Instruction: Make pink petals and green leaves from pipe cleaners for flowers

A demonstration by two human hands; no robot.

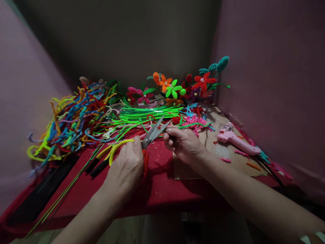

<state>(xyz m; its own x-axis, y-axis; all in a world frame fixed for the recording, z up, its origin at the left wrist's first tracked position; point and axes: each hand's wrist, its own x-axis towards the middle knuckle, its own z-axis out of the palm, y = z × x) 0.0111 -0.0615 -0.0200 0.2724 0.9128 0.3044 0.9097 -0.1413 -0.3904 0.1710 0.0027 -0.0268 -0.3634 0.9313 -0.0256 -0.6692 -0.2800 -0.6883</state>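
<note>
Nearest the camera, the person's two bare forearms reach in from the lower corners over a table (172, 200) covered in red cloth. At the near left, thin green stems (68, 186) slant past the table's edge, beside a long black strip (45, 189). The left hand (127, 167) is closed around the handle end of a pair of scissors (152, 132), whose blades stand apart and point away, between the two hands. The right hand (182, 145) is curled with thumb and forefinger drawn together just beside a blade tip; I cannot tell whether they pinch anything. A tiny red scrap (158, 127) shows between the blades. Left of the left hand lie black-and-yellow tool handles (95, 162). On the right, a pink glue gun (238, 143) rests on a sheet of cardboard (186, 169), with an orange piece (253, 166) near it. Beyond the hands lie a bundle of bright green pipe cleaners (149, 113), a tangled multicoloured heap (76, 122) to its left and a pink cluster (194, 122) to its right. Farther back stand fuzzy flowers, among them a green one (173, 89), an orange one (165, 82) and a red one (204, 80), before a dark grey wall (139, 37).
</note>
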